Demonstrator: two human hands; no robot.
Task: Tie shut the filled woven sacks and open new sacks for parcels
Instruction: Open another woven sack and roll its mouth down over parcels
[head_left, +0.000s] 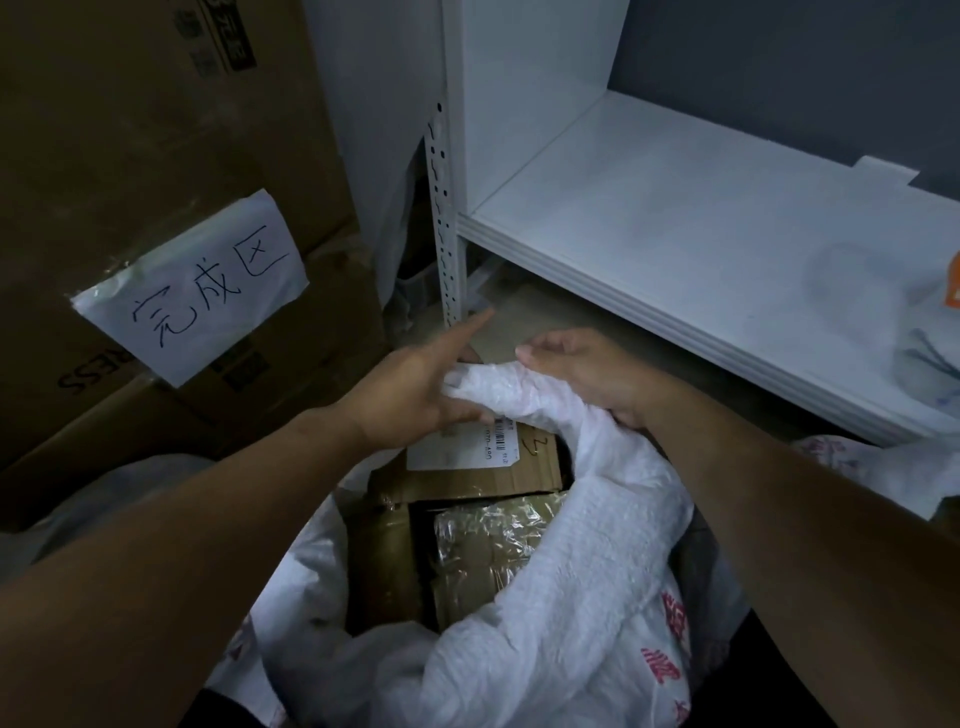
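One white woven plastic sack (571, 571), filled with brown taped cardboard parcels (467, 551), stands below the white metal shelf (675, 218) front edge. Step: gathering the mouth. Both left hand (415, 395) and right hand (587, 374) clutch the bunched rim. Next, probably: twist and knot tight.

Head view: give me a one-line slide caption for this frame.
A person's left hand and right hand grip the bunched mouth of a white woven sack filled with cardboard parcels beside a white shelf.

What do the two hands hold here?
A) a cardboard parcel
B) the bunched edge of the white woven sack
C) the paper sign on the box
B: the left hand and right hand both grip bunched fabric of the white sack, above the parcels inside.
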